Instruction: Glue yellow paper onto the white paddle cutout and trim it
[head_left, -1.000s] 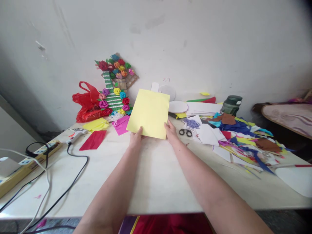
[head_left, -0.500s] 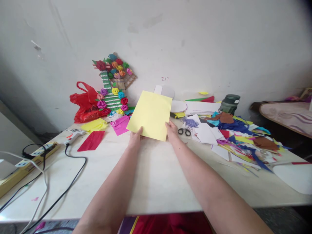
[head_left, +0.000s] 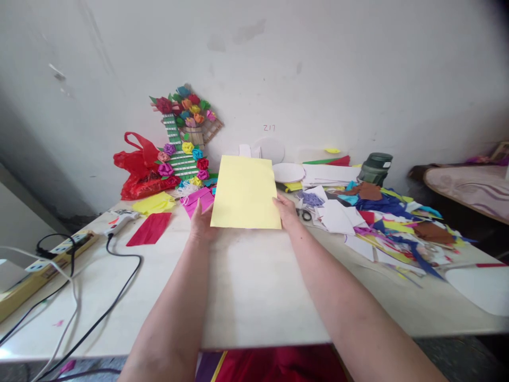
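Observation:
A yellow sheet of paper (head_left: 247,193) is held up above the middle of the table, its face towards me. My right hand (head_left: 287,213) pinches its right edge, the thumb in front and the fingers mostly hidden behind. At the lower left edge is my left hand (head_left: 202,222), open, with the thumb raised away from the sheet. Part of its fingers may be behind the paper; I cannot tell whether they touch it. A magenta piece (head_left: 191,204) lies just beyond my left hand. Black-handled scissors (head_left: 305,215) show partly beside my right hand.
A paper-flower decoration (head_left: 185,154) and red plastic bag (head_left: 137,170) stand at the back left. Red cloth-like material (head_left: 150,229) lies left, near a power strip (head_left: 59,254) and cables. Scraps (head_left: 397,223) cover the right side, before a green bottle (head_left: 374,168).
The yellow sheet has turned from tilted to nearly straight. My left hand has released its thumb grip and shifted left; my right hand has moved slightly right, still holding the edge.

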The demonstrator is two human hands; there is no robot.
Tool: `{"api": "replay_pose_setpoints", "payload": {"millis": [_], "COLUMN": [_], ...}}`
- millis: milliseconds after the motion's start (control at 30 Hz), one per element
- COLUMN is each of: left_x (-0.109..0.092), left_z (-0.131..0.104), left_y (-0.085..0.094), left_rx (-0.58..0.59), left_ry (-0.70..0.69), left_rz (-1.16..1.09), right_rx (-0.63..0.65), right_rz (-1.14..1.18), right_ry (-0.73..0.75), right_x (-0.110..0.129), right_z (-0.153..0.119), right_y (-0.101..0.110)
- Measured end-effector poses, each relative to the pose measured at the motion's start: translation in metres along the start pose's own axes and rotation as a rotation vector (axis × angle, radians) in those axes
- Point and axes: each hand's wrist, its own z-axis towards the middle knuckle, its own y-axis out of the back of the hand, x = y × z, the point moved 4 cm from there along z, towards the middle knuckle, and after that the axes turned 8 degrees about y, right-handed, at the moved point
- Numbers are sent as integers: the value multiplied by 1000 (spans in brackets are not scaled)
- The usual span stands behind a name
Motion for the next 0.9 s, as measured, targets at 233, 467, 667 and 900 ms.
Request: {"api": "replay_pose_setpoints", "payload": {"millis": [233,467,667,900], "left_x": [13,14,1,0], "left_z": [6,11,12,10], "left_y": [7,14,7,1], "left_rx": [-30,-61,-67,-82], "left_ry": [181,70,-57,-106], "left_rz": [167,218,277,272], "right_rx": [86,122,100,75], "right_rz": [-21,-73,-17,85], "right_ry": [-24,44,93,75], "right_x": [-5,-7,1,0], "right_z": [-1,-1,-2,0], "right_y": [-2,-6,-13,-17]}}
